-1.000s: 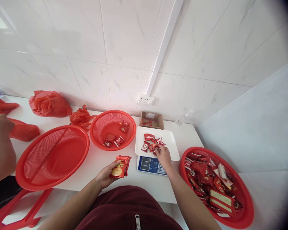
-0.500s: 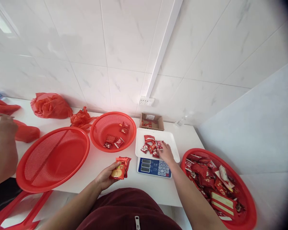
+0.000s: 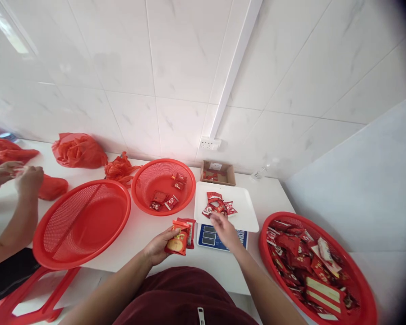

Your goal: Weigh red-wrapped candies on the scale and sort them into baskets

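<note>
My left hand [image 3: 159, 246] grips a few red snack packets [image 3: 180, 238] over the table's front part, thumb on top. My right hand [image 3: 223, 228] is at the front edge of the white scale tray [image 3: 245, 212], its fingertips at the near side of a small pile of red packets [image 3: 218, 204]; whether it pinches one is hidden. The blue keypad and displays of the scale [image 3: 209, 237] show partly beneath my right hand. Left of the tray, a round red basket [image 3: 149, 180] holds several small red packets.
A large red basket [image 3: 362, 280] full of packets stands at the right. An empty red basket [image 3: 88, 225] is at the left, near red bags [image 3: 79, 150] and another person's hands [image 3: 29, 178]. A cardboard box [image 3: 223, 174] sits behind the scale.
My right hand has moved left and nearer along the tray's front edge. My left hand's packets are fanned farther apart. The view has shifted slightly left.
</note>
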A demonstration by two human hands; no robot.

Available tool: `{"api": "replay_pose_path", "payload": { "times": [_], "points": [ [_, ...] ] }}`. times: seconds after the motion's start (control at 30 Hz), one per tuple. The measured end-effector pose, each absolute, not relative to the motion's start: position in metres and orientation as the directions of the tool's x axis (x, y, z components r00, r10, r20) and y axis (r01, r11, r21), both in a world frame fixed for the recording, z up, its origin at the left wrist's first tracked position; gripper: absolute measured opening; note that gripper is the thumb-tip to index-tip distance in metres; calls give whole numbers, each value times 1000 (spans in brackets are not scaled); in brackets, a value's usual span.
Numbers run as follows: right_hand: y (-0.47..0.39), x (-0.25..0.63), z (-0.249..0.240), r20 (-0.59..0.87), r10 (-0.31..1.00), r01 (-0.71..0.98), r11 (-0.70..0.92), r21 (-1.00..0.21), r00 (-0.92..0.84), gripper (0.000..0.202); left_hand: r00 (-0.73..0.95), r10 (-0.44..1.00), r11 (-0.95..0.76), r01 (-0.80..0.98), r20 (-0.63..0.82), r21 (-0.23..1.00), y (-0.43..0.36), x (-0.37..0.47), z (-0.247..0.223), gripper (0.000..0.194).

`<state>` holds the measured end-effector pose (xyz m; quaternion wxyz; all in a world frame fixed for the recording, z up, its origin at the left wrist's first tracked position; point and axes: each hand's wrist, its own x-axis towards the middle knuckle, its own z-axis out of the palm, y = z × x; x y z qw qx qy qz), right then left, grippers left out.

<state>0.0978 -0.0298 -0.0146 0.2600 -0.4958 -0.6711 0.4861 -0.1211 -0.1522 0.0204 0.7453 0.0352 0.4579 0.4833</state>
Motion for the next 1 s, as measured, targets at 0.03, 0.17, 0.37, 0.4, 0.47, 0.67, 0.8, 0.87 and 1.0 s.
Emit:
{"api": "replay_pose_path", "payload": {
  "times": [0.03, 0.17, 0.37, 0.4, 0.47, 0.67, 0.8, 0.87, 1.0],
  "points": [
    [-42, 90, -6, -234, 856, 338, -74, -938, -460, 48, 129, 776, 524, -677, -618, 517, -150, -119, 20, 35],
    [-81, 66, 20, -280, 672, 76, -316, -946, -685, 52, 200, 824, 527, -613, -530, 588, -144, -110, 19, 42],
    [-100, 55, 19, -309, 648, 130, -310, -942, -696, 73, 160, 808, 565, -485, -567, 668, -143, -99, 25, 49],
    [-102, 53, 16, -341, 651, 160, -323, -933, -678, 76, 162, 803, 573, -471, -573, 670, -143, -98, 26, 50],
    [-106, 51, 11, -340, 704, 164, -307, -937, -624, 78, 188, 794, 592, -455, -578, 666, -145, -96, 28, 52],
    [-119, 53, 11, -433, 750, 43, -478, -877, -499, 68, 337, 761, 648, -419, -554, 636, -147, -99, 25, 47],
    [-130, 65, 17, -571, 683, 30, -629, -777, -455, 62, 426, 716, 694, -348, -553, 630, -146, -101, 16, 46],
    [-138, 71, 18, -592, 681, 1, -656, -755, -430, 59, 452, 688, 715, -289, -568, 636, -145, -100, 12, 46],
    [-155, 83, 11, -641, 683, -77, -703, -707, -350, 54, 467, 652, 715, -117, -598, 689, -142, -89, 4, 50]
  ]
}}
